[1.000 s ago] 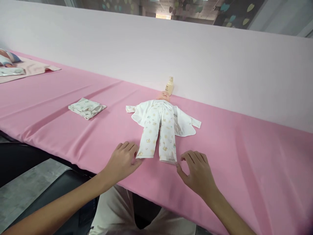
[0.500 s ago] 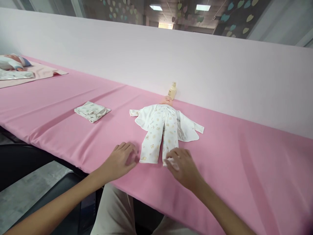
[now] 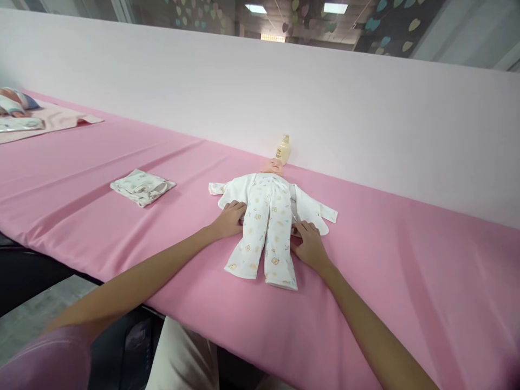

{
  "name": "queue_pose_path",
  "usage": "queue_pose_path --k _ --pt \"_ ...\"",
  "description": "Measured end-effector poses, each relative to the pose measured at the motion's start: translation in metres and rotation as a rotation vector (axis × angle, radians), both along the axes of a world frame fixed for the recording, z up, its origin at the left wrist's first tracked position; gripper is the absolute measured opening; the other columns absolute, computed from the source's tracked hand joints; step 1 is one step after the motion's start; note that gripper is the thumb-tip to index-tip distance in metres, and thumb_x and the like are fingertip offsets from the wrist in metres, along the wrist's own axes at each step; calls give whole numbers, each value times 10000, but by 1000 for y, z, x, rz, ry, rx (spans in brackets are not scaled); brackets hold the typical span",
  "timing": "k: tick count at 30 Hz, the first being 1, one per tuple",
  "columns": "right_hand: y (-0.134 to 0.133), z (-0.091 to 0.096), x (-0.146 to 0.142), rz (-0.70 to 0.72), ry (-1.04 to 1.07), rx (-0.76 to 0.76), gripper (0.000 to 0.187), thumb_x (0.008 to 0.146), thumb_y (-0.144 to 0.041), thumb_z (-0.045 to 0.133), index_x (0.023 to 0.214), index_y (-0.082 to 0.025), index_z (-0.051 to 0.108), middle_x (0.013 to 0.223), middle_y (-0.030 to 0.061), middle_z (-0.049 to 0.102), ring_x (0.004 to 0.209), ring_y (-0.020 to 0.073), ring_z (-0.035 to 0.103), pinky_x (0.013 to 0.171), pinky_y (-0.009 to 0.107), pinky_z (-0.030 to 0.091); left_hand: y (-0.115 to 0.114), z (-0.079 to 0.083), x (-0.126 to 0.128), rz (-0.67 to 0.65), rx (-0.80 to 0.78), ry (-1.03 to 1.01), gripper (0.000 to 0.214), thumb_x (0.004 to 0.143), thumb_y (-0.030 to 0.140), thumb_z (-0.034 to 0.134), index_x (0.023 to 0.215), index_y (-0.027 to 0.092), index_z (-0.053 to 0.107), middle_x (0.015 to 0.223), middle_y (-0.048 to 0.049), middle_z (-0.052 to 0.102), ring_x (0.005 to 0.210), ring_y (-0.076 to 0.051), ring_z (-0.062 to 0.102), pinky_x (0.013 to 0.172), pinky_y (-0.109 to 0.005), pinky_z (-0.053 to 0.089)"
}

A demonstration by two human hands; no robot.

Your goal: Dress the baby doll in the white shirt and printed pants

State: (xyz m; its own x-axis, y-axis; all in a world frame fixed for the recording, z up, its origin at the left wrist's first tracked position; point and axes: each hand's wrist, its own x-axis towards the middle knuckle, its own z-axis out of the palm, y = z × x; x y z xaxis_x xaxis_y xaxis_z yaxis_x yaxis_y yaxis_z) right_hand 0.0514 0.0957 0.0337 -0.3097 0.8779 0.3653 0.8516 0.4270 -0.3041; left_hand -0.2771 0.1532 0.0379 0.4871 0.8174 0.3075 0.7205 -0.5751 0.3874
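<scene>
A pair of white baby trousers [image 3: 257, 227] with a bear print lies on top of a white baby shirt [image 3: 311, 203], legs pointing towards me. At the far end shows a doll's head [image 3: 272, 166]; the clothes cover or hide whatever else there is of the doll. My left hand [image 3: 229, 219] has its fingers curled on the left edge of the trousers, beside the shirt's lower hem. Opposite it, my right hand [image 3: 311, 244] is closed at the right edge of the trousers. The fingertips of both hands are partly hidden.
Behind the doll's head stands a pump bottle [image 3: 283, 150] against the white wall [image 3: 365, 119]. Folded printed cloth [image 3: 142, 187] lies to the left on the pink table cover [image 3: 385, 260]. Another doll [image 3: 16, 102] rests on a pale pink cloth [image 3: 67, 119] at the far left.
Both hands have moved forward from the leg cuffs to the sides of the trousers. The right hand has let go of the right cuff, and the trouser legs now lie flatter and nearer me.
</scene>
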Motion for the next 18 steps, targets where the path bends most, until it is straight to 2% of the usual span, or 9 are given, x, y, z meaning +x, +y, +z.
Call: queue_pose_path --k 2,5,9,13,18 --pt "-3 -2 -1 2 -10 8 231 936 -351 652 1115 -204 657 1126 107 672 1045 311 566 935 461 446 -3 -3 1 -23 11 9 209 913 345 584 1051 221 680 1154 -115 646 1072 -329 521 943 -519 430" --pt "-6 -1 0 23 -8 -20 189 972 -238 549 1125 -217 659 1121 100 667 1040 300 564 938 458 433 -7 -5 3 -61 -3 22 183 956 351 545 938 231 684 1114 -114 627 1039 -323 496 912 -513 432" --pt "-7 -1 -3 65 13 -39 327 913 -74 470 1139 -223 653 1158 109 679 1058 303 566 934 451 433 -14 -8 15 -78 32 -1 174 984 327 542 1016 241 689 1143 -129 608 1069 -331 471 912 -502 432" --pt "-5 -3 -8 38 99 -84 336 800 -72 527 1086 -225 616 1051 97 689 978 313 578 906 459 447 -18 -9 24 -25 31 34 74 949 290 592 964 242 647 1070 -119 606 1025 -327 472 872 -472 421" --pt "-1 -7 -7 -20 156 -150 255 816 -119 520 1031 -232 598 957 67 693 912 297 604 884 453 450 -12 -8 25 60 0 89 33 917 230 592 885 225 582 930 -112 595 918 -315 487 803 -454 393"
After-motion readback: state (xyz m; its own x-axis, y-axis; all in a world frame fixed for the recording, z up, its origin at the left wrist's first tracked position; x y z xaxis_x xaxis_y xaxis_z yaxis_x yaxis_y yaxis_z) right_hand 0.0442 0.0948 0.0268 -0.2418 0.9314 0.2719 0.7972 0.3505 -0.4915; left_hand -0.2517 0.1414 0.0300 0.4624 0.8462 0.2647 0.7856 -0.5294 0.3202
